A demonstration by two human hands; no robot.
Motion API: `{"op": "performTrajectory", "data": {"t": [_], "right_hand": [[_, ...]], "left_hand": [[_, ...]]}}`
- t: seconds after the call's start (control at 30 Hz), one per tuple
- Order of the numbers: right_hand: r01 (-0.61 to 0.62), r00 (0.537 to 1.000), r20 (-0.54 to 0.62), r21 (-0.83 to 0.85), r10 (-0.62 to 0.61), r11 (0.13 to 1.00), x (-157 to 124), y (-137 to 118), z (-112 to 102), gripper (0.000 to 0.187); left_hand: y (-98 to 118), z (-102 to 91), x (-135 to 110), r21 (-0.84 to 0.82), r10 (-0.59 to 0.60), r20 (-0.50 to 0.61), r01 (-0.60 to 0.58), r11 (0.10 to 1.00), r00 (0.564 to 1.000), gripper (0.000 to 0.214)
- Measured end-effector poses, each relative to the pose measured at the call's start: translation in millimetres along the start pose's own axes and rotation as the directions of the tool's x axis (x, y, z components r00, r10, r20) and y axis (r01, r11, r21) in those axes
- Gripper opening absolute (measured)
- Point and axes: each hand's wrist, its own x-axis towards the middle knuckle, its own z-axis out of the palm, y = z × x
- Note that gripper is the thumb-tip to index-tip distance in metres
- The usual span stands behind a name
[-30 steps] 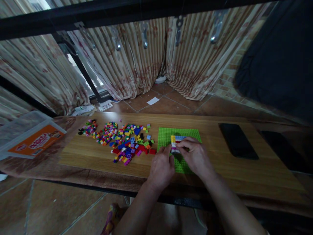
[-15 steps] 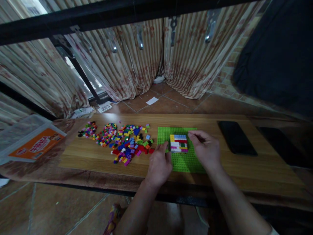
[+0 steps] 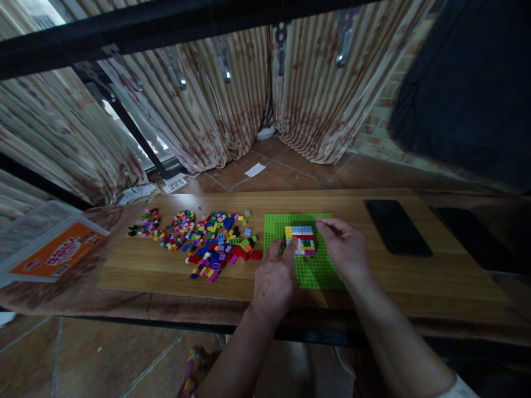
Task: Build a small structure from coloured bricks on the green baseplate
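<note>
A green baseplate (image 3: 315, 271) lies on the wooden board, with a small multicoloured brick block (image 3: 301, 237) built on its far half. My left hand (image 3: 276, 276) rests on the plate's near left part, its fingers reaching up against the block's left side. My right hand (image 3: 342, 246) sits at the block's right side with curled fingers touching it; whether they pinch a brick I cannot make out. A pile of loose coloured bricks (image 3: 207, 240) spreads to the left of the plate.
A dark phone (image 3: 396, 226) lies on the board to the right, and a second dark slab (image 3: 477, 240) beyond it. A clear plastic box with an orange label (image 3: 50, 251) stands at the far left. Striped curtains (image 3: 249, 105) hang behind over a tiled floor.
My right hand lifted off the brick block to its right side, baring the block. My left hand moved up against the block's left side. The camera has drifted slightly.
</note>
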Motion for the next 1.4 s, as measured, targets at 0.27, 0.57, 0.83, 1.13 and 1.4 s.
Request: {"op": "performTrajectory", "data": {"t": [0.27, 0.57, 0.83, 1.13, 1.4], "right_hand": [[-0.053, 0.996, 0.07, -0.067, 0.058, 0.996, -4, 4, -3, 0.027], [-0.118, 0.992, 0.014, -0.232, 0.124, 0.966, -6, -13, -8, 0.026], [-0.093, 0.994, 0.04, -0.243, 0.106, 0.966, -6, -11, -7, 0.023], [-0.076, 0.991, 0.078, -0.315, 0.106, 0.946, -8, -13, -5, 0.026], [-0.109, 0.989, 0.06, -0.314, 0.134, 0.943, -6, -11, -2, 0.03]], "left_hand": [[3, 0.7, -4, 0.031, 0.028, -0.011, -0.028, 0.999, 1.0, 0.056], [-7, -16.2, -3, -0.254, -0.063, -0.23, 0.002, 0.967, 0.971, 0.044], [-82, -61.9, 1, -0.327, -0.444, -0.391, 0.329, 0.886, 0.806, 0.026], [-135, -95.4, -26, -0.087, -0.626, -0.242, 0.626, 0.775, 0.742, 0.031], [-136, -78.0, -17, 0.088, -0.612, -0.225, 0.641, 0.762, 0.758, 0.038]]}}
